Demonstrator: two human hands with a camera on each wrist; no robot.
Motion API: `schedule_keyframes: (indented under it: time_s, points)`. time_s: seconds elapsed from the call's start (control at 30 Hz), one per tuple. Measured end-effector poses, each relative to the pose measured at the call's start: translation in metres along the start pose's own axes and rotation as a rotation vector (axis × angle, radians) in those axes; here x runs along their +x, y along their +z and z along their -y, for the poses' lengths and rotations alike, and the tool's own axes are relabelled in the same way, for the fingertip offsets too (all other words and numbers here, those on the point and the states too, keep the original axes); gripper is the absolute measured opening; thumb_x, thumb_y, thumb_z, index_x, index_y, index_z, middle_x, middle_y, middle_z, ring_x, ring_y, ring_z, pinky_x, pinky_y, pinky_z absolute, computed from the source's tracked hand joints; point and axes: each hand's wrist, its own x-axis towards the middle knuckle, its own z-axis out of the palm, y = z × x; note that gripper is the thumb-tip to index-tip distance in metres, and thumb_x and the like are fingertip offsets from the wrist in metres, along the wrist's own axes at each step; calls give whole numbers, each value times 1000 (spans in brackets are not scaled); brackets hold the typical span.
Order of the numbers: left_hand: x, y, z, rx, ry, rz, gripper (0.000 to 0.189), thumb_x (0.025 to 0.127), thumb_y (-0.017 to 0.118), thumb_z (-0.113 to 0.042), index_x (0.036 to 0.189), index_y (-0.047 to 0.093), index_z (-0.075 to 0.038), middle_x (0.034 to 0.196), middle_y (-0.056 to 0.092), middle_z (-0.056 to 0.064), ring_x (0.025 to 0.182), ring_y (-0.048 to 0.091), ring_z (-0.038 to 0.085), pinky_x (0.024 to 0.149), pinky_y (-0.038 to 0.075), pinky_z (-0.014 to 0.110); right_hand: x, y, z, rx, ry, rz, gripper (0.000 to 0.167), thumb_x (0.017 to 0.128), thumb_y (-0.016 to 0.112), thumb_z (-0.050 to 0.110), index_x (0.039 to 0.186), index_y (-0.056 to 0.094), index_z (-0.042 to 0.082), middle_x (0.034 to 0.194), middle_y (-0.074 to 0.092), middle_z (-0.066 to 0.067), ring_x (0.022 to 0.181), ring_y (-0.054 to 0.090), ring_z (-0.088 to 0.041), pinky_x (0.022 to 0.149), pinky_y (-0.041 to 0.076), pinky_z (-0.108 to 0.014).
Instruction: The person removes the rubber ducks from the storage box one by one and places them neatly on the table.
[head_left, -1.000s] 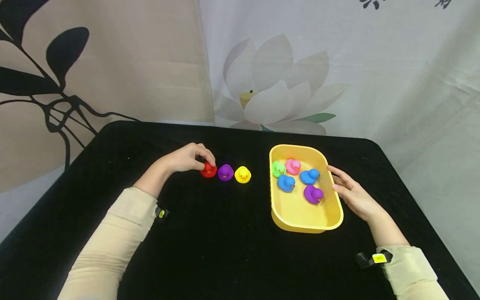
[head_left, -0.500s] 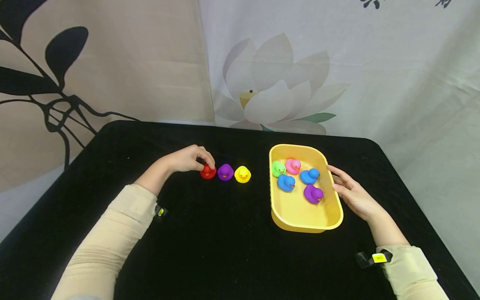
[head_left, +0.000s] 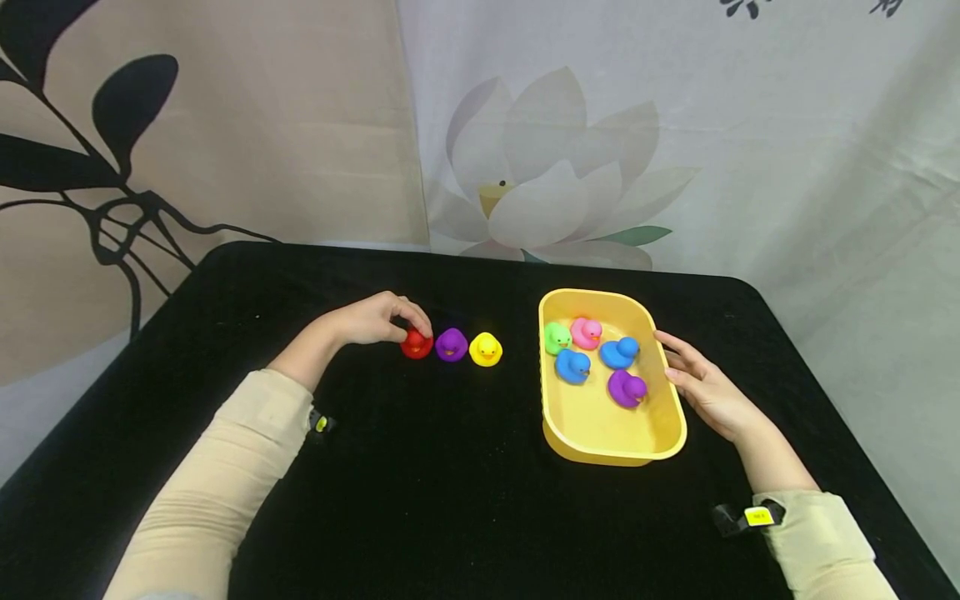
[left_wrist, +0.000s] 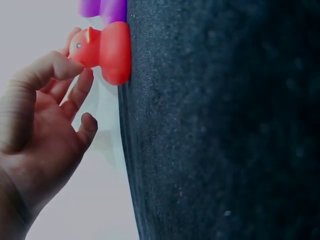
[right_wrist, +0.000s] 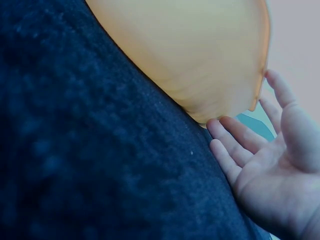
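My left hand [head_left: 375, 318] pinches the head of a red rubber duck [head_left: 416, 345] between thumb and fingers. In the left wrist view, the red duck [left_wrist: 116, 52] stands on the black cloth. It is at the left end of a row with a purple duck [head_left: 452, 345] and a yellow duck [head_left: 486, 350]. My right hand [head_left: 708, 387] touches the right side of a yellow tub [head_left: 600, 433] with fairly straight fingers. The right wrist view shows the fingertips [right_wrist: 214, 123] against the tub's outer wall [right_wrist: 185, 60].
Inside the tub lie a green duck [head_left: 557, 337], a pink duck [head_left: 586, 332], two blue ducks [head_left: 573, 367] and a purple duck [head_left: 626, 389]. Black cloth [head_left: 450, 500] covers the table. A printed curtain [head_left: 555, 125] hangs behind its far edge.
My left hand and the red duck have shifted very slightly toward me, the duck still pinched. The right hand, the tub and the other ducks stay where they were.
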Motion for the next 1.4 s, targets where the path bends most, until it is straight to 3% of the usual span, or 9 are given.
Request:
schedule_keyframes:
  time_s: [0.2, 0.47, 0.77, 0.97, 1.2, 1.4]
  points:
    - [-2, -2, -3, 10, 8, -11, 34, 85, 59, 8, 113, 69, -8, 124, 59, 9, 119, 46, 30, 101, 31, 59, 0, 0, -2, 12, -22, 10, 55, 103, 43, 14, 152, 18, 10, 145, 25, -31, 115, 53, -5, 91, 44, -21]
    - [-8, -2, -18, 50, 8, -98, 34, 84, 63, 5, 114, 69, -10, 125, 59, 7, 112, 48, 27, 98, 32, 58, 0, -1, -2, 15, -17, 6, 55, 103, 42, 15, 152, 18, 11, 145, 29, -26, 114, 53, -5, 90, 44, -21]
    - [-9, 3, -39, 70, 104, -205, 32, 85, 68, -4, 116, 68, -11, 122, 61, 2, 112, 47, 23, 94, 35, 57, -1, 0, -2, 13, -11, 2, 55, 103, 43, 15, 152, 18, 11, 145, 28, -26, 114, 53, -5, 91, 44, -21]
    - [-6, 15, -58, 49, 171, -283, 31, 85, 70, -8, 116, 68, -10, 120, 62, -1, 115, 45, 18, 95, 38, 51, -1, -1, -2, 12, -14, 6, 55, 103, 43, 15, 152, 18, 11, 144, 30, -25, 114, 53, -6, 90, 44, -22]
    - [2, 36, -84, 32, 238, -361, 31, 84, 74, -10, 115, 69, -10, 119, 62, 0, 109, 48, 18, 90, 40, 44, 0, -1, -4, 18, -34, 15, 54, 103, 42, 14, 152, 19, 10, 142, 35, -19, 114, 54, -7, 90, 45, -23]
    - [10, 54, -101, 27, 258, -390, 33, 82, 76, -12, 114, 69, -9, 118, 63, -2, 106, 49, 16, 86, 43, 40, -1, -1, -3, 9, -29, 11, 54, 103, 42, 14, 152, 18, 10, 144, 30, -26, 113, 54, -6, 90, 45, -23]
